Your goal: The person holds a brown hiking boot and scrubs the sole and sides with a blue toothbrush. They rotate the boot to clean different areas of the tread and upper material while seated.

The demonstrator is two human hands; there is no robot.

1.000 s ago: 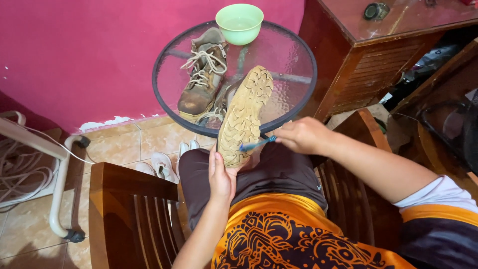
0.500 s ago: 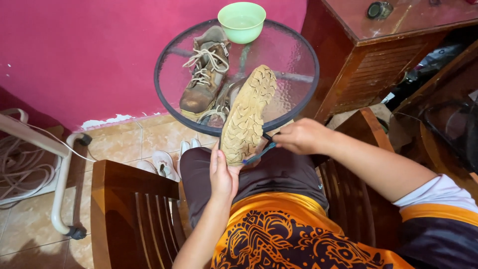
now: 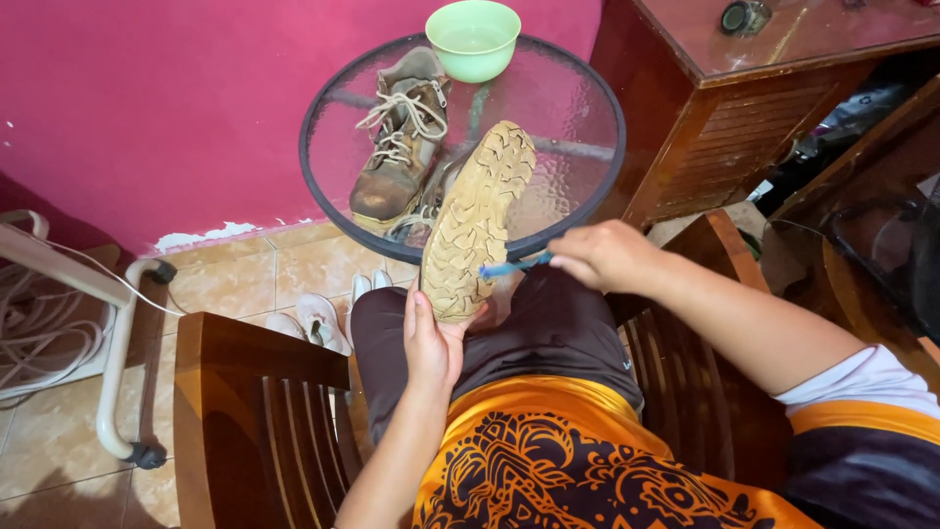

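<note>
The left hand is closed around the heel end of a tan boot and holds it over the lap with the sole turned up, the toe pointing toward the glass table. The right hand is closed on a blue brush, and the brush tip touches the edge of the sole, near the middle of its length. I think it is a small brush like a toothbrush, but the head is partly hidden by the boot.

The sole still looks pale and dusty over the whole tread, and I cannot see a part that is clearly cleaner than the rest, so the brushing seems to be in an early or middle stage. How much dirt sits in the grooves is too small to tell.

A second boot stands upright on the table, behind the held boot, with loose laces; its leather looks worn and not yet cleaned. A green bowl stands at the far edge of the table, beyond both boots. What it contains is not clear.
</note>
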